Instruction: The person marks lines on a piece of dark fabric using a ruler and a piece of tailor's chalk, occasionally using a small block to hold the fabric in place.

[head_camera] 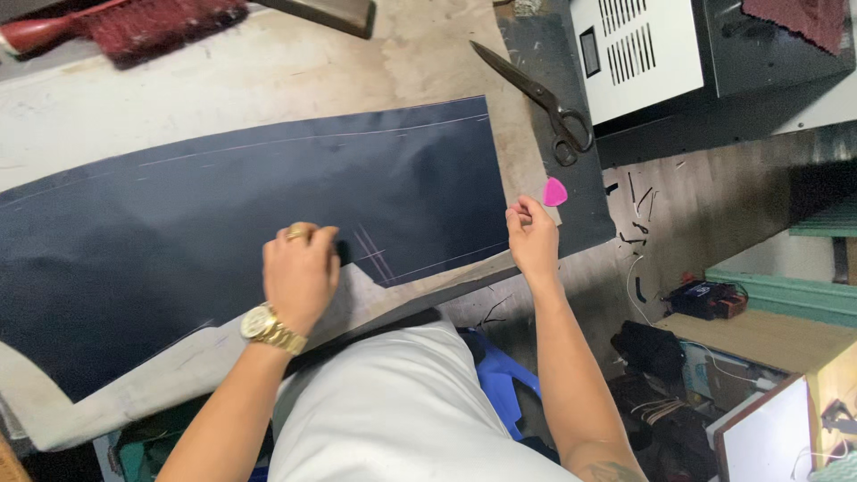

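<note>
Navy fabric [223,205], white chalk lines; pink chalk [554,191]; gold watch [268,328].

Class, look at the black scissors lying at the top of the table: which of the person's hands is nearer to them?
Right. The right hand, pinching pink chalk, sits just below the scissors; the left hand presses the dark fabric farther away.

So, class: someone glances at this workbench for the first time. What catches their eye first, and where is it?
The big dark blue cloth with chalk lines fills the bench, with the left hand pressing on its near edge. At the cloth's right end, the right hand pinches a bright pink chalk. Black scissors lie beyond it.
</note>
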